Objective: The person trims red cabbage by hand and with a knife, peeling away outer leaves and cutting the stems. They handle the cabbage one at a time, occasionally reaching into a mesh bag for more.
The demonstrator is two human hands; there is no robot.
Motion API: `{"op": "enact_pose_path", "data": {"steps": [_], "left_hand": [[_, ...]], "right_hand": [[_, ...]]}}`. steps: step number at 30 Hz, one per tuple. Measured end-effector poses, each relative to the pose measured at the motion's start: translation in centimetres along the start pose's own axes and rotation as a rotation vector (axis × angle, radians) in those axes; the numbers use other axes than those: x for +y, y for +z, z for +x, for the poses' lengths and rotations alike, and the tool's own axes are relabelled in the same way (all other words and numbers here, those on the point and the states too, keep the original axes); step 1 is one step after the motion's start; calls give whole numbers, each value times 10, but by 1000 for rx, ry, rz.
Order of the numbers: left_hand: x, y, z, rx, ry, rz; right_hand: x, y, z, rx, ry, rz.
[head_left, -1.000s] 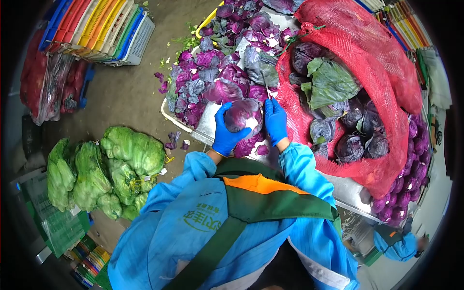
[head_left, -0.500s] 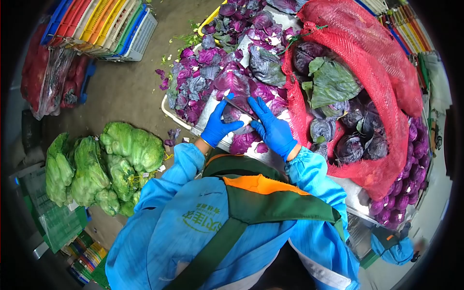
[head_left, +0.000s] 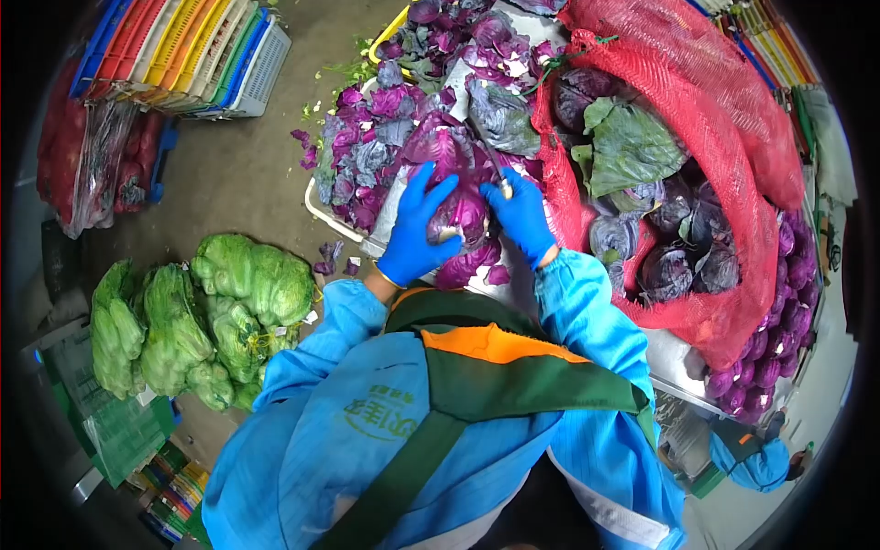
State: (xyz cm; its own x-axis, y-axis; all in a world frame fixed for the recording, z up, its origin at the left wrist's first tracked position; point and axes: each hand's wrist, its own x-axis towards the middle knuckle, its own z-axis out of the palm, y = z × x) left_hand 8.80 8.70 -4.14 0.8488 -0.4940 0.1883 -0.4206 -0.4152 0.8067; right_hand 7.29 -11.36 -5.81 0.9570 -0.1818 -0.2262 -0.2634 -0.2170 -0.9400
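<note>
A red cabbage (head_left: 461, 220) sits in front of me on the metal table, among purple leaves. My left hand (head_left: 412, 238), in a blue glove, grips its left side, with the thumb near the pale stem end. In my right hand (head_left: 522, 215), also gloved in blue, is a knife (head_left: 506, 188); its blade points away from me, to the right of the cabbage. Cut-off cabbage leaves (head_left: 376, 156) are heaped beyond and to the left of both hands. On my right, a red mesh sack (head_left: 738, 220) lies open, with several untrimmed dark cabbages (head_left: 665, 275) inside.
Purple cabbages (head_left: 784, 316) are piled at the table's far right. Bagged green leafy vegetables (head_left: 220, 312) lie on the floor at left. Stacked coloured crates (head_left: 183, 55) stand at upper left. A person in blue (head_left: 756, 463) is at lower right.
My right hand has moved right, off the cabbage, and the knife has swung from across it to beside it. My left hand has shifted slightly, and more of the cabbage shows.
</note>
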Motion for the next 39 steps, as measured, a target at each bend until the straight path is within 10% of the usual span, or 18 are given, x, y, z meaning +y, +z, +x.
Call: {"op": "enact_pose_path", "data": {"steps": [5,14,39], "left_hand": [[-11,9,-3,-106,-99,-90],[-32,-16,-3,-302,-186,-283],[-26,-29,3,-440,-103,-271]], "right_hand": [[29,2,3,142,337,459],[3,-9,-22,-457,62,41],[-3,13,-24,-195,-379,-279]]}}
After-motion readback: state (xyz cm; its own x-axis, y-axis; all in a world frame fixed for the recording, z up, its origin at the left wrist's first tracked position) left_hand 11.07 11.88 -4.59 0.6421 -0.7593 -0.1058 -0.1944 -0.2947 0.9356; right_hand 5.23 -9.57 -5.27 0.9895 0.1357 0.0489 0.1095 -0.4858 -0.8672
